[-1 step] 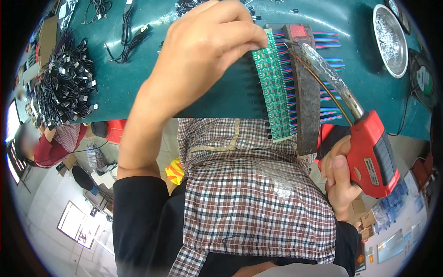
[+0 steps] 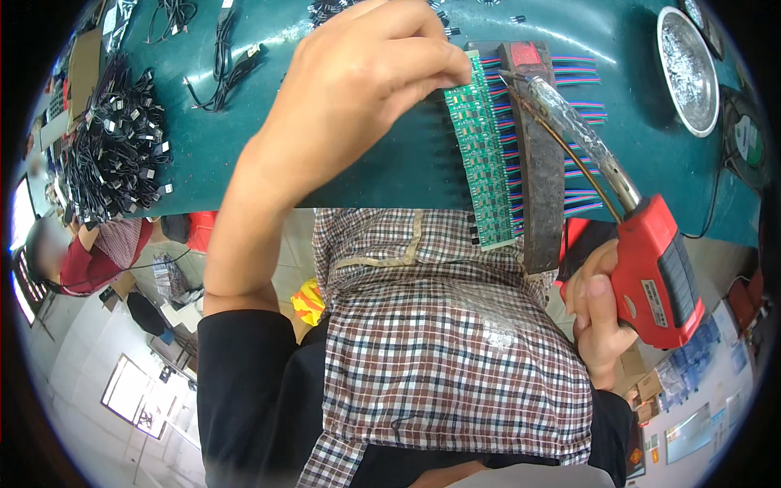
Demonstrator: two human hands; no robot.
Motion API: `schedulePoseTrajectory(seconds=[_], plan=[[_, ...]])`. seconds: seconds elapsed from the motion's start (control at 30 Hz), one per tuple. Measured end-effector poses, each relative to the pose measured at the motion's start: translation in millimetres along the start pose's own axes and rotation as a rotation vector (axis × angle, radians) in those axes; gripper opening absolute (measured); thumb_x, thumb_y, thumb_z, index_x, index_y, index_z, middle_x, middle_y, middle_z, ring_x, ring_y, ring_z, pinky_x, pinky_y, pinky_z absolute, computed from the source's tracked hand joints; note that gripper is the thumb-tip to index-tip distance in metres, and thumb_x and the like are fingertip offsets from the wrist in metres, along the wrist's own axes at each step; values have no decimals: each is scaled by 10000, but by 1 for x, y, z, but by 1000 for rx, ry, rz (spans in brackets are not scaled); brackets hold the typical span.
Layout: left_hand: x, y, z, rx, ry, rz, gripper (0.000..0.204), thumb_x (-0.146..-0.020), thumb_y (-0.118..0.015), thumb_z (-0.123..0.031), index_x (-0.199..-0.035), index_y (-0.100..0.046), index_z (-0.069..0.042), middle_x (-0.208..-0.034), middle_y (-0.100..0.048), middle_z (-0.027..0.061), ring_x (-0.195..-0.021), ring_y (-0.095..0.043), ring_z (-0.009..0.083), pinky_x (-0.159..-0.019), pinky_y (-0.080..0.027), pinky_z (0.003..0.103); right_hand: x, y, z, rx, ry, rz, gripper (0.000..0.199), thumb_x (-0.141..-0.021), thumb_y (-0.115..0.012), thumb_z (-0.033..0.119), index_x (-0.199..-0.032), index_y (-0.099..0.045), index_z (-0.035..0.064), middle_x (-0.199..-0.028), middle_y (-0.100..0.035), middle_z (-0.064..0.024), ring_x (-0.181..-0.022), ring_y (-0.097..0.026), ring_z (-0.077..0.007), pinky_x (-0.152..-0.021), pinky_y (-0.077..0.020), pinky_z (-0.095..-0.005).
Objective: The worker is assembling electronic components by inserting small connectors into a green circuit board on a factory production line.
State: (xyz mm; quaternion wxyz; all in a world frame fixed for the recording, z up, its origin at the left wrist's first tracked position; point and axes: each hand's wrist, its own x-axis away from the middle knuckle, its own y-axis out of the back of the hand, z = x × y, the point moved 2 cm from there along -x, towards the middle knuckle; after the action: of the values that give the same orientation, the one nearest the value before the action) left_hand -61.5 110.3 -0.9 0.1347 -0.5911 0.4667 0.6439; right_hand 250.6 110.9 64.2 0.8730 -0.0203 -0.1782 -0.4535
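Observation:
My right hand point(image 2: 600, 313) is wrapped round the handle of a red soldering gun point(image 2: 655, 272), its long metal barrel reaching up and left. Its tip and the thin brass feed tube point(image 2: 561, 142) end just right of the far end of a green circuit board panel point(image 2: 482, 163). At that panel's far left edge, the fingers of my left hand point(image 2: 374, 77) are pinched together; what lies between them is hidden. Striped multicolour wires point(image 2: 582, 115) run from the panel's right side under a dark curved bar point(image 2: 541, 179). Small black parts line the panel's left edge.
A heap of black cables point(image 2: 118, 150) lies on the green table point(image 2: 390, 175) at left, with more black cables point(image 2: 232, 73) behind. A metal bowl point(image 2: 688, 73) stands at far right. Another person point(image 2: 106, 256) sits at left, below the table edge.
My left forearm has shifted very slightly to the left. The soldering gun and the circuit board panel look unmoved.

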Motion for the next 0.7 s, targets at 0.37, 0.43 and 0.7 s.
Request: schedulePoseTrajectory(seconds=[0.37, 0.43, 0.7], plan=[[-11, 0, 21, 185, -49, 258, 124, -790, -720, -81, -911, -697, -72, -845, -595, 48, -779, -598, 244, -667, -481, 348, 6, -3, -4, 73, -106, -28, 187, -945, -590, 140, -1011, -519, -19, -570, -431, 2, -414, -357, -67, -437, -343, -242], [-13, 1, 22, 200, -46, 278, 124, -794, -718, -84, -915, -696, -70, -845, -594, 49, -785, -597, 244, -672, -481, 351, 7, -3, -6, 55, -94, -11, 174, -943, -591, 132, -998, -516, -15, -575, -437, -1, -420, -361, -67, -435, -341, -241], [-23, 3, 18, 179, -4, 364, 110, -807, -701, -87, -914, -690, -65, -836, -585, 54, -796, -594, 251, -684, -482, 347, 7, -3, -8, 56, -86, 15, 136, -930, -591, 94, -968, -501, -1, -635, -469, -29, -424, -349, -63, -422, -331, -227]])
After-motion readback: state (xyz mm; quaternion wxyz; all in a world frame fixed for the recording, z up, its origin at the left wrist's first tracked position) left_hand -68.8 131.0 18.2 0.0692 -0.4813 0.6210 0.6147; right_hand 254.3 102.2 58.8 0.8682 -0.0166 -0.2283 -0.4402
